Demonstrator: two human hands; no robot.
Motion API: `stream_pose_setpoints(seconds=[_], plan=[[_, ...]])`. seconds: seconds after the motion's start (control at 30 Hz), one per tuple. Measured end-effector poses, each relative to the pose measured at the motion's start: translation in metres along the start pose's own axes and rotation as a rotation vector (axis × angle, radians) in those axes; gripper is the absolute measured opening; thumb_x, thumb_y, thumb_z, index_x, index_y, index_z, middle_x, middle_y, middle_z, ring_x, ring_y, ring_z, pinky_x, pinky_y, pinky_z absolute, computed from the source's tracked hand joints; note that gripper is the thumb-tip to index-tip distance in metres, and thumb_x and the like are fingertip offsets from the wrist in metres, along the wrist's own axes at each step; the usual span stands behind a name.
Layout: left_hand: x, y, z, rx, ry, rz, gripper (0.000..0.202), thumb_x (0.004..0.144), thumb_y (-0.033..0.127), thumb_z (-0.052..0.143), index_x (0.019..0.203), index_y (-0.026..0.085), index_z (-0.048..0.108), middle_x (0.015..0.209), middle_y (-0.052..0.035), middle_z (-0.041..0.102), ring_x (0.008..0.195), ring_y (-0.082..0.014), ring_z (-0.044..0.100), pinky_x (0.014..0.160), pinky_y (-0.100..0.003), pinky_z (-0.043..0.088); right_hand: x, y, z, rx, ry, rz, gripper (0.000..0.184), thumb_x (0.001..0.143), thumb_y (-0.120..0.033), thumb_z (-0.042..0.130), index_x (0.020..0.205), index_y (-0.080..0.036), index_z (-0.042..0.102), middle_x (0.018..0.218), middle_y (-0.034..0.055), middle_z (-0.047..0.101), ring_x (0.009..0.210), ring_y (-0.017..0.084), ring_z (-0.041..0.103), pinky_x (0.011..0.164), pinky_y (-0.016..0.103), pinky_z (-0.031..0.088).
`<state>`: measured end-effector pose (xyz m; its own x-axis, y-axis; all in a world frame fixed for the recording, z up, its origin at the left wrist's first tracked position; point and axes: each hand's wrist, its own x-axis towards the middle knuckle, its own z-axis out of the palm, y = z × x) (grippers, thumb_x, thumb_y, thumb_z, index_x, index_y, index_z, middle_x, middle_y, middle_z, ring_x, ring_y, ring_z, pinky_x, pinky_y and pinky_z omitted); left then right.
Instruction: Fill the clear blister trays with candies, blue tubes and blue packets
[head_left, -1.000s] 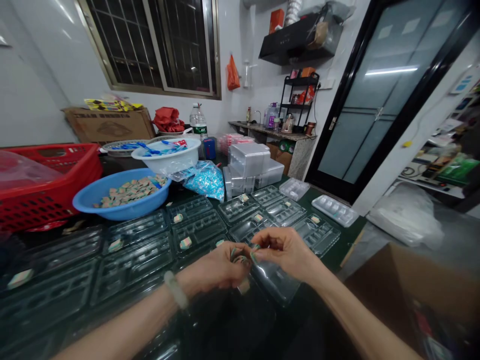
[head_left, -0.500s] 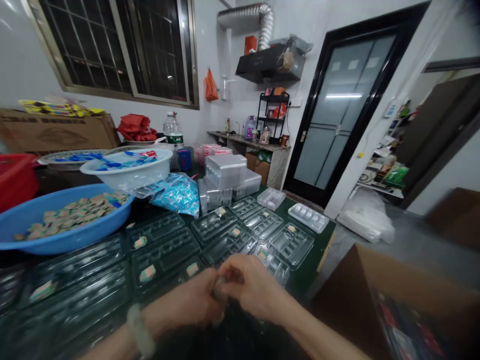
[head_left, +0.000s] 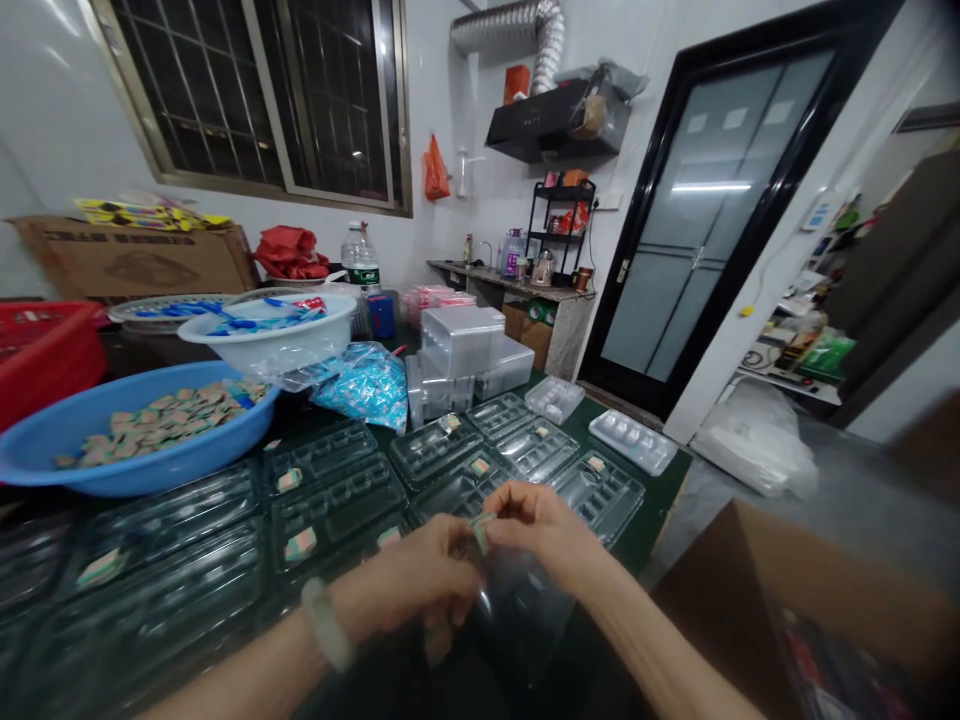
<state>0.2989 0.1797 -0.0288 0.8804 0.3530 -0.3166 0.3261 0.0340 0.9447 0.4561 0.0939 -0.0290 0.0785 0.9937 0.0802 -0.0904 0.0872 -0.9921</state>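
Note:
My two hands work together over the dark green table. My left hand (head_left: pixel 405 580), with a pale bangle (head_left: pixel 326 625) on its wrist, is curled near a small striped block (head_left: pixel 481 530). My right hand (head_left: pixel 544 525) pinches that block at its fingertips. A pale piece (head_left: pixel 437 642) shows below my left hand, and what it rests on is hard to tell. A clear plastic blister tray (head_left: pixel 525 610) lies under my hands. Further clear trays (head_left: pixel 334 500) spread across the table, with single striped blocks (head_left: pixel 300 545) in some cavities.
A blue basin (head_left: pixel 127 430) of striped blocks stands at the left, beside a red basket (head_left: pixel 45 360). Behind are a white bowl (head_left: pixel 266 335), a blue foil bag (head_left: pixel 367 388) and stacked clear trays (head_left: pixel 461 350). An open cardboard box (head_left: pixel 780 620) sits at lower right.
The view has swung, leaving the blue basin further left than a second ago. My right hand has parted slightly from my left, and the striped block now shows between them.

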Motion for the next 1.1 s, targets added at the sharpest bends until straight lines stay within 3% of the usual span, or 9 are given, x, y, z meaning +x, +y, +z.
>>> stream_pose_setpoints(seconds=[0.1,0.27,0.43,0.53,0.67,0.8,0.97,1.1], plan=[[-0.001,0.0,-0.001,-0.099,0.011,0.003,0.027,0.062,0.019,0.059,0.089,0.015,0.057,0.054,0.002,0.055,0.038,-0.0075,0.044,0.034,-0.017,0.028,0.003,0.007,-0.006,0.103,0.022,-0.017,0.012,0.073,-0.021,0.064,0.078,-0.013,0.057,0.065,-0.0001,0.058,0.049,0.006,0.046,0.045,0.018,0.032],[-0.009,0.016,0.003,-0.318,0.127,0.022,0.026,0.069,0.032,0.061,0.088,0.016,0.053,0.058,0.0024,0.051,0.045,-0.0074,0.045,0.033,-0.016,0.02,0.001,0.013,-0.008,0.335,0.024,0.023,0.014,0.073,-0.022,0.065,0.081,-0.013,0.059,0.063,-0.001,0.055,0.049,0.006,0.047,0.043,0.018,0.033],[-0.015,0.029,0.011,-0.141,0.237,0.094,0.024,0.073,0.039,0.056,0.079,0.015,0.056,0.046,0.0051,0.045,0.034,-0.0049,0.034,0.032,-0.017,0.016,-0.003,0.014,-0.004,0.528,-0.051,0.087,0.012,0.074,-0.019,0.065,0.083,-0.013,0.06,0.064,-0.0008,0.054,0.053,0.007,0.049,0.043,0.017,0.034],[-0.017,0.033,0.014,-0.012,0.269,0.114,0.021,0.075,0.034,0.051,0.07,0.014,0.057,0.039,0.0055,0.044,0.03,-0.0036,0.026,0.031,-0.018,0.014,-0.006,0.014,-0.001,0.548,-0.043,0.129,0.01,0.075,-0.018,0.064,0.083,-0.013,0.06,0.064,-0.0007,0.054,0.052,0.007,0.048,0.04,0.017,0.031],[-0.021,0.038,0.018,0.03,0.301,0.136,0.018,0.074,0.027,0.05,0.063,0.014,0.055,0.036,0.0058,0.041,0.03,-0.004,0.028,0.032,-0.018,0.016,-0.008,0.015,0.003,0.576,0.003,0.162,0.012,0.072,-0.018,0.067,0.081,-0.013,0.06,0.065,-0.0005,0.056,0.051,0.007,0.048,0.04,0.017,0.029],[-0.022,0.038,0.021,-0.043,0.375,0.129,0.014,0.071,0.024,0.051,0.061,0.014,0.053,0.039,0.0067,0.038,0.031,-0.0048,0.032,0.031,-0.018,0.016,-0.007,0.018,0.009,0.623,0.062,0.174,0.013,0.07,-0.018,0.069,0.078,-0.013,0.061,0.064,-0.0011,0.055,0.052,0.006,0.048,0.041,0.016,0.029],[-0.02,0.034,0.024,-0.215,0.386,0.135,0.017,0.071,0.025,0.05,0.058,0.016,0.047,0.047,0.0053,0.04,0.036,-0.0062,0.037,0.032,-0.019,0.015,-0.005,0.014,0.016,0.614,0.155,0.153,0.018,0.064,-0.02,0.074,0.073,-0.014,0.06,0.061,-0.0021,0.055,0.049,0.006,0.045,0.04,0.016,0.028],[-0.018,0.034,0.025,-0.179,0.45,0.139,0.02,0.072,0.027,0.051,0.055,0.016,0.044,0.043,0.0056,0.039,0.035,-0.0059,0.033,0.032,-0.019,0.016,-0.004,0.014,0.015,0.557,0.188,0.129,0.018,0.064,-0.023,0.074,0.071,-0.014,0.059,0.057,-0.003,0.052,0.047,0.006,0.043,0.039,0.016,0.027]])
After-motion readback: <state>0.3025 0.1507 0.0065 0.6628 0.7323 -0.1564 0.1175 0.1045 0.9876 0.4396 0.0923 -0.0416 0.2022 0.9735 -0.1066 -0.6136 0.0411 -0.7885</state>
